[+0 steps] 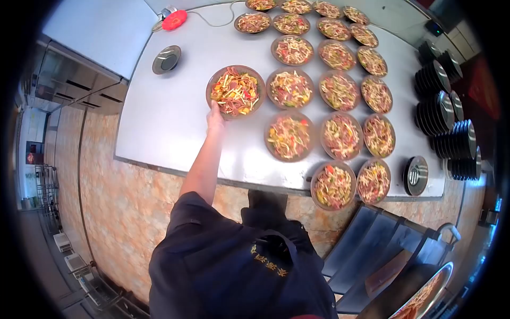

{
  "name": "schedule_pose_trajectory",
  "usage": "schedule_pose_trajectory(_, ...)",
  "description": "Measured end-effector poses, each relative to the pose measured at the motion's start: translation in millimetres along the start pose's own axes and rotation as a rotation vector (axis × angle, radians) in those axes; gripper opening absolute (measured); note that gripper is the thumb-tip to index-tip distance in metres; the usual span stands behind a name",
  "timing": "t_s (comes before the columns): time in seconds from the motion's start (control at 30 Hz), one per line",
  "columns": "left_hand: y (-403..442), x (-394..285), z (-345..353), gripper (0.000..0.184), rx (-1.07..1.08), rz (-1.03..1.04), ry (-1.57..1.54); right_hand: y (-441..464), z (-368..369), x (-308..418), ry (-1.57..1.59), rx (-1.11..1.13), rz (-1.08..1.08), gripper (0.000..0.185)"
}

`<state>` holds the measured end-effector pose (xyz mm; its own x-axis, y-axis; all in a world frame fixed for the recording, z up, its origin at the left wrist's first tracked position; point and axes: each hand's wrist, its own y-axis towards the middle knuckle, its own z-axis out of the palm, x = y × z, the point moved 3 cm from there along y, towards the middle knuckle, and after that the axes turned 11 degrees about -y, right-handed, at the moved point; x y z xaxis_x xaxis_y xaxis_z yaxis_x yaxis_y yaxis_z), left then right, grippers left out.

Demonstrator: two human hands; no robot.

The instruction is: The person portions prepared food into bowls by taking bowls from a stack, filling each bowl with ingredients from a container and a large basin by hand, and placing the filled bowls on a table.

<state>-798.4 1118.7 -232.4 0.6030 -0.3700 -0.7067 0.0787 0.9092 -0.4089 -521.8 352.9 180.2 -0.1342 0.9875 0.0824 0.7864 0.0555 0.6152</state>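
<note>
My left hand (215, 118) reaches out over the table and grips the near rim of a dark bowl (235, 93) filled with mixed food in strips, with red, yellow and pale pieces. The thumb lies on the rim; the other fingers are hidden under the bowl. Just right of it stands another filled bowl (290, 89), and nearer to me is a further one (288, 136). My right hand is out of view. At the lower right a metal basin (443, 279) with reddish shredded food shows in part.
Several filled bowls stand in rows on the white table (159, 122). One bowl (333, 185) is at the front edge. A small dark bowl (167, 59) sits at the left, another (416, 175) at the right front corner. Stacked black bowls (434, 112) line the right side. A dark cart (366, 239) stands below.
</note>
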Motion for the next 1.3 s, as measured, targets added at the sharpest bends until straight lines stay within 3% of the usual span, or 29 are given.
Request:
schedule_pose_trajectory(0.1, 93.3, 9.2, -29.7, 0.070, -0.095, 0.121, 0.119, 17.3, 40.1, 66.8, -0.025, 0.092, -0.083, 0.037)
schedule_pose_trajectory(0.2, 156.8, 15.6, -26.8, 0.063, -0.062, -0.031, 0.131, 27.5, 59.8, 150.7, -0.071, 0.141, -0.160, 0.036)
schedule_pose_trajectory(0.37, 246.7, 33.5, 13.3, 0.064, -0.136, -0.189, 0.050, 37.1, 84.8, 241.1, -0.115, 0.205, -0.258, 0.033)
schedule_pose_trajectory(0.57, 292.5, 17.4, 85.3, 0.063, -0.122, -0.267, -0.047, 45.3, 105.6, 321.1, -0.196, 0.250, -0.359, 0.030)
schedule_pose_trajectory(0.6, 307.4, 18.4, 88.0, 0.078, -0.112, -0.212, -0.073, 46.4, 108.3, 329.3, -0.216, 0.262, -0.367, 0.030)
schedule_pose_trajectory(0.63, 330.8, 19.2, 80.1, 0.078, -0.107, -0.219, -0.074, 46.9, 109.9, 336.9, -0.230, 0.273, -0.374, 0.029)
schedule_pose_trajectory(0.73, 396.3, -26.6, 32.0, 0.104, -0.041, -0.160, -0.112, 49.5, 115.0, 355.0, -0.275, 0.306, -0.395, 0.028)
schedule_pose_trajectory(0.8, 404.8, -88.5, 9.3, 0.114, -0.291, 0.065, -0.288, 50.3, 117.3, 361.0, -0.302, 0.330, -0.402, 0.027)
schedule_pose_trajectory(0.9, 446.5, -141.7, -103.5, 0.089, -0.377, 0.198, -0.321, 50.2, 119.9, 362.8, -0.336, 0.363, -0.421, 0.026)
schedule_pose_trajectory(0.93, 437.1, -161.9, -114.9, 0.068, -0.481, 0.146, -0.231, 49.9, 120.3, 360.8, -0.345, 0.376, -0.425, 0.025)
schedule_pose_trajectory(1.03, 456.3, -178.4, -185.3, 0.045, -0.442, 0.129, -0.252, 48.3, 121.1, 368.3, -0.381, 0.396, -0.433, 0.024)
schedule_pose_trajectory(1.1, 417.7, -184.6, -194.1, 0.040, -0.502, 0.209, -0.190, 45.6, 120.1, 387.2, -0.370, 0.377, -0.427, 0.022)
schedule_pose_trajectory(1.13, 391.4, -182.5, -198.9, 0.040, -0.530, 0.282, -0.123, 46.0, 128.5, 369.7, -0.214, 0.366, -0.367, 0.022)
schedule_pose_trajectory(1.23, 304.3, -157.0, -245.8, 0.035, -0.445, 0.289, 0.058, 45.4, 128.9, 368.9, -0.250, 0.364, -0.378, 0.023)
schedule_pose_trajectory(1.27, 260.8, -143.5, -249.6, 0.026, -0.410, 0.290, -0.017, 43.2, 142.8, 326.4, -0.045, 0.402, -0.206, 0.024)
schedule_pose_trajectory(1.3, 220.2, -126.5, -271.4, 0.021, -0.359, 0.288, 0.056, 43.4, 139.5, 323.9, -0.042, 0.401, -0.198, 0.024)
